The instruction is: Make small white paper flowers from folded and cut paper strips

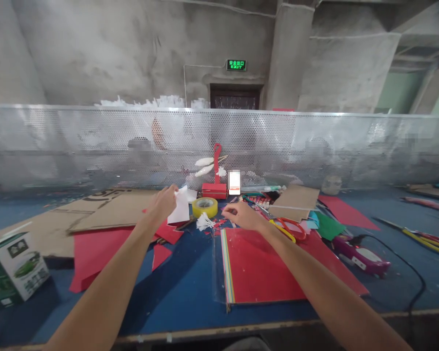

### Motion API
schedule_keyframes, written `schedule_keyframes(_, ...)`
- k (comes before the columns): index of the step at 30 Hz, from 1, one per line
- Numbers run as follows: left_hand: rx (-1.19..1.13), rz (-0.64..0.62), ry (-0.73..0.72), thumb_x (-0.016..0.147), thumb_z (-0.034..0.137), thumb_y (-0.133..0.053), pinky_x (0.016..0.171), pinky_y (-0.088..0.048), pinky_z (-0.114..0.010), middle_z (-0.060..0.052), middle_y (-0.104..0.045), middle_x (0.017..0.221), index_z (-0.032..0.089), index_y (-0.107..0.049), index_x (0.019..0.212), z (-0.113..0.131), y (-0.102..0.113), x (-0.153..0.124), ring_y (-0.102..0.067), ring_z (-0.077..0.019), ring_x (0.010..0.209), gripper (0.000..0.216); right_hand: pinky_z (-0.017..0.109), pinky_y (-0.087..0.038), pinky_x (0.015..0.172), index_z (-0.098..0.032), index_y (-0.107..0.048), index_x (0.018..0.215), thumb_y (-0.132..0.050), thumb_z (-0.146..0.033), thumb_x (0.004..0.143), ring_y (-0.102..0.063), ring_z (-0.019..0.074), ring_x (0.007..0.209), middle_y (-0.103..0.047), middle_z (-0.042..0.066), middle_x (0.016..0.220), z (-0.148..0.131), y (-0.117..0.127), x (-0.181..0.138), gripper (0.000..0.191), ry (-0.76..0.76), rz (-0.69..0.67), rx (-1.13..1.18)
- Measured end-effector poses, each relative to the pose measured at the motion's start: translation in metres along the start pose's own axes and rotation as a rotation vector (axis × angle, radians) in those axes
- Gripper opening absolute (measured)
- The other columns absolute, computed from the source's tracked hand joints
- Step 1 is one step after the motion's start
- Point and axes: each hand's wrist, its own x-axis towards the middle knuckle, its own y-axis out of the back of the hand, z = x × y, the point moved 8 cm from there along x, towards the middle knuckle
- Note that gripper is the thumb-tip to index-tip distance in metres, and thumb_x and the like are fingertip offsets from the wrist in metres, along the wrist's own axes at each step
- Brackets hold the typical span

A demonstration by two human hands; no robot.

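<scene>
My left hand (164, 201) is closed at the edge of a piece of white paper (180, 210), its fingertips pinching it. My right hand (241, 214) hangs over the table with fingers curled together; whatever they may hold is too small to make out. Between the hands sit a roll of yellow tape (205, 208) and a bunch of small white pieces (205, 222). Behind them stands a red paper form (214, 190) with an upright red strip, hooked at the top, and white petal-like pieces (205, 162) beside it.
Red sheets in a clear sleeve (267, 268) lie under my right forearm. To the right are red-handled scissors (292, 226), a purple corded device (366, 258) and yellow-handled shears (424, 239). Cardboard (113, 209) and a green-white box (18, 268) occupy the left. A perforated metal screen (95, 141) rises behind.
</scene>
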Motion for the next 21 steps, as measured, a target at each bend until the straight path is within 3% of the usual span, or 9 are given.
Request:
schedule_keyframes(2,-0.250,0.117,-0.119,0.085,0.019,-0.052,0.080,-0.050,-0.032,-0.008,-0.069,0.103,0.020,-0.059,0.108,0.025,0.018,0.001,-0.066,-0.0219,0.092,0.024,0.026,-0.045,0.071,-0.015,-0.069,0.098,-0.058,-0.032,0.089,-0.063,0.0160,0.077,-0.071,0.006,0.088,0.000,0.001,0.001,0.022,-0.021,0.017,0.142)
schedule_keyframes(5,-0.639,0.160,-0.180,0.082,0.027,-0.061,0.070,-0.051,-0.027,-0.005,-0.067,0.099,0.019,-0.059,0.100,0.058,0.028,-0.008,-0.065,-0.0170,0.083,0.020,0.029,-0.050,0.074,-0.017,-0.061,0.115,-0.062,-0.038,0.087,-0.065,0.0187,0.086,-0.069,0.007,0.096,-0.004,-0.001,0.001,0.035,-0.057,0.031,0.404)
schedule_keyframes(10,-0.857,0.028,-0.298,0.084,0.029,-0.062,0.074,-0.054,-0.029,-0.006,-0.063,0.103,0.019,-0.061,0.099,0.112,0.008,-0.032,-0.063,-0.0178,0.092,0.018,0.030,-0.053,0.076,-0.021,-0.047,0.130,-0.068,-0.036,0.083,-0.065,0.0200,0.093,-0.067,0.007,0.108,-0.016,-0.011,0.002,0.053,-0.038,-0.019,0.762)
schedule_keyframes(13,-0.897,0.025,-0.325,0.083,0.031,-0.065,0.082,-0.054,-0.032,-0.007,-0.058,0.111,0.021,-0.063,0.101,0.124,-0.002,-0.036,-0.061,-0.0192,0.100,0.021,0.030,-0.054,0.076,-0.019,-0.053,0.122,-0.071,-0.030,0.078,-0.064,0.0208,0.096,-0.065,0.008,0.115,-0.011,-0.005,0.005,0.050,-0.030,0.091,0.773)
schedule_keyframes(16,-1.053,0.045,-0.260,0.079,0.035,-0.071,0.086,-0.054,-0.033,-0.008,-0.051,0.123,0.022,-0.056,0.108,0.119,-0.005,-0.033,-0.057,-0.0212,0.111,0.035,0.028,-0.054,0.071,-0.019,-0.054,0.121,-0.072,-0.028,0.075,-0.065,0.0206,0.092,-0.066,0.007,0.111,-0.002,0.001,0.005,0.050,-0.080,0.176,0.786)
schedule_keyframes(18,-1.188,-0.028,-0.189,0.077,0.039,-0.072,0.081,-0.055,-0.033,-0.009,-0.052,0.122,0.022,-0.049,0.108,0.116,-0.009,-0.032,-0.059,-0.0208,0.106,0.043,0.028,-0.054,0.068,-0.020,-0.053,0.122,-0.072,-0.028,0.074,-0.065,0.0192,0.085,-0.068,0.005,0.105,-0.001,0.003,0.004,0.052,-0.098,0.183,0.819)
schedule_keyframes(21,-1.311,-0.244,-0.172,0.078,0.042,-0.071,0.071,-0.055,-0.030,-0.005,-0.058,0.107,0.023,-0.041,0.103,0.125,-0.015,-0.038,-0.063,-0.0173,0.089,0.043,0.026,-0.053,0.064,-0.022,-0.050,0.122,-0.072,-0.029,0.075,-0.064,0.0168,0.076,-0.068,0.003,0.098,-0.003,0.003,0.003,0.053,-0.097,0.164,0.844)
